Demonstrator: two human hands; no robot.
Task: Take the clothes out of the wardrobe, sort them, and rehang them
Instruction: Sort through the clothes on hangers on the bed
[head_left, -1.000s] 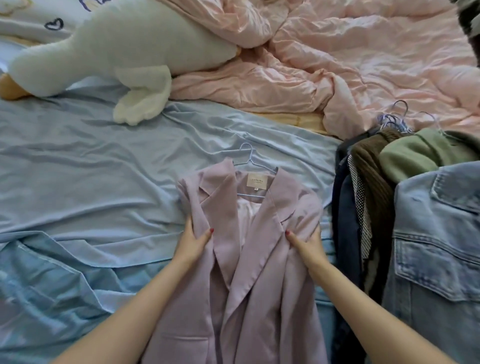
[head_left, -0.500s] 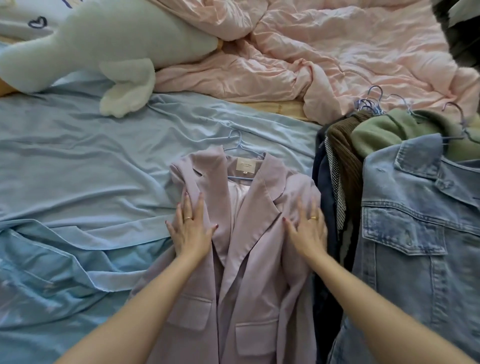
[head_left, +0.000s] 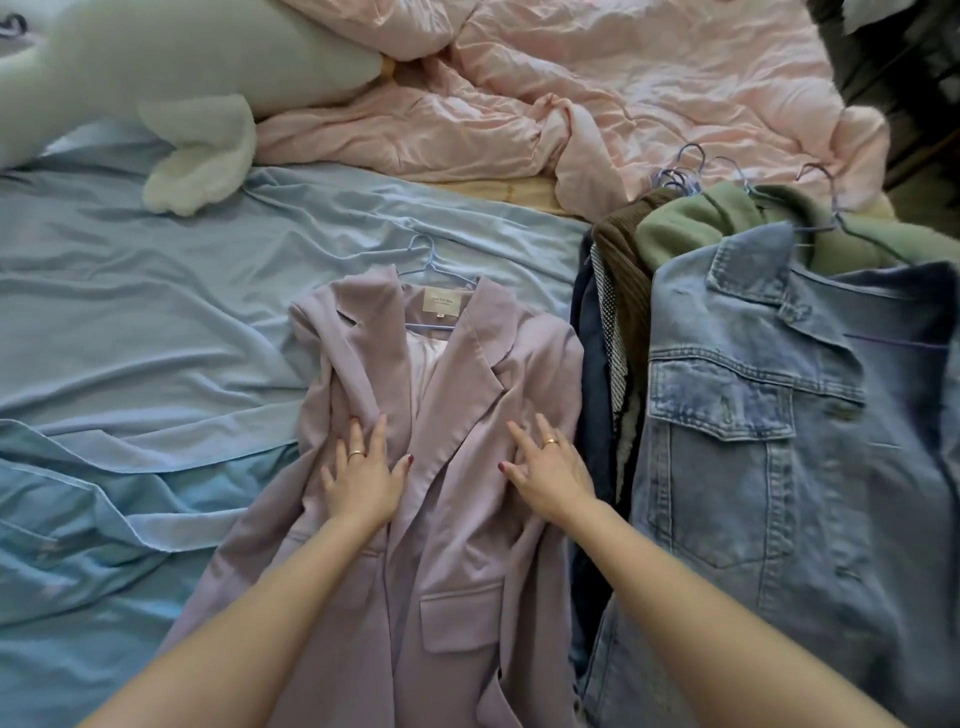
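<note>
A lilac blazer (head_left: 457, 519) lies face up on the blue bed sheet (head_left: 156, 312), still on a thin blue wire hanger (head_left: 431, 262) whose hook pokes out above the collar. My left hand (head_left: 361, 475) lies flat on the blazer's left front panel, fingers straight and spread. My right hand (head_left: 550, 467) presses flat on the right front panel beside the lapel. To the right is a pile of hung clothes with a light denim jacket (head_left: 779, 467) on top.
Under the denim jacket lie a green hoodie (head_left: 691, 228), a brown knit (head_left: 618, 249) and dark garments, with several hanger hooks (head_left: 685, 174) bunched at the top. A rumpled pink duvet (head_left: 597, 88) and a white plush toy (head_left: 171, 78) fill the far side of the bed.
My hands let go of the blazer's front edges and now lie flat on it, sliding down toward me. The view has shifted right, showing more of the denim jacket.
</note>
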